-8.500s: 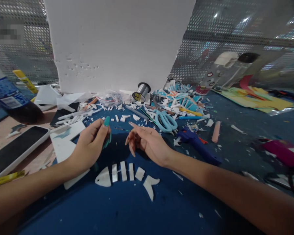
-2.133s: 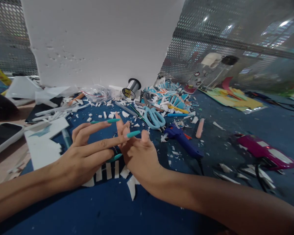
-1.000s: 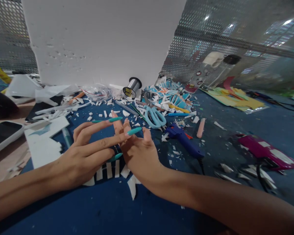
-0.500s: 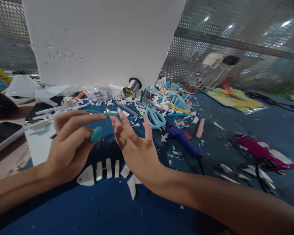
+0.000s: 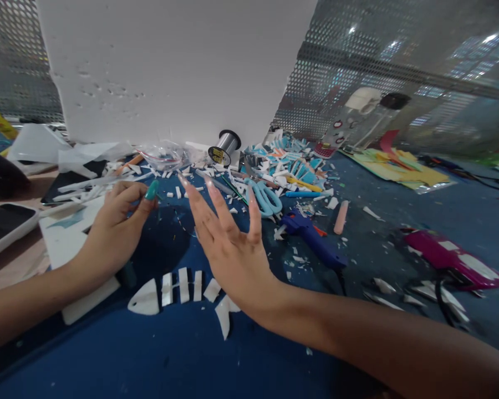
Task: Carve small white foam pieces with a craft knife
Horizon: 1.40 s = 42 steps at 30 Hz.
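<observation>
My left hand [image 5: 118, 219] is raised over the table's left half with its fingers curled together. Its thumb has a long teal nail [image 5: 152, 190]; anything pinched in the fingertips is too small to make out. My right hand [image 5: 230, 252] is open, fingers spread and pointing away from me. Below and between the hands lies a fish-skeleton shape in white foam: a head [image 5: 145, 298] with a small hole, several upright strips [image 5: 183, 285] and a tail [image 5: 223, 316]. A thin link joins some strips. My right wrist is beside the tail and partly hides it.
Light-blue scissors [image 5: 266, 198], a blue glue gun [image 5: 314, 241] and a wire spool [image 5: 224, 148] lie beyond my right hand among foam scraps [image 5: 303, 166]. A magenta tool [image 5: 453, 257] is at right. A phone [image 5: 8, 227] lies at left; a white board [image 5: 170, 66] stands behind.
My left hand has moved left and up, away from the right fingertips, and its extended index finger has curled in. The right hand stays nearly in place, its fingers slightly more upright.
</observation>
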Each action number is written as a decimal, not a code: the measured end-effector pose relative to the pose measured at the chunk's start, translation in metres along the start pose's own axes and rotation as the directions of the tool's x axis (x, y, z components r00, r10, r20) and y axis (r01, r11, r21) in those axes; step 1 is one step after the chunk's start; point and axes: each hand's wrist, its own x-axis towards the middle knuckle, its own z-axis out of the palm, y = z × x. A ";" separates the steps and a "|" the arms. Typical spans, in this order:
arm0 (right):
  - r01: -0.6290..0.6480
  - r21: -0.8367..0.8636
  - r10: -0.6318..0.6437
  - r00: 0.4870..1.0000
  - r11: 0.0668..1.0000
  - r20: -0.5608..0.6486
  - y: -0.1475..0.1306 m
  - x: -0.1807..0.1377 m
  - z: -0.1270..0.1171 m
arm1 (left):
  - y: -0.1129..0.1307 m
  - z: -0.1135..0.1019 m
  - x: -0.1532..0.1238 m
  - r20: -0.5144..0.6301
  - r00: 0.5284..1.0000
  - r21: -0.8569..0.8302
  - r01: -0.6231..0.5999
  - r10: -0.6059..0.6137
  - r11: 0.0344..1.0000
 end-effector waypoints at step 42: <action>-0.115 0.165 0.096 0.988 0.979 0.119 -0.004 -0.003 0.003 | -0.004 0.003 0.002 0.070 0.997 0.005 0.027 -0.027 1.000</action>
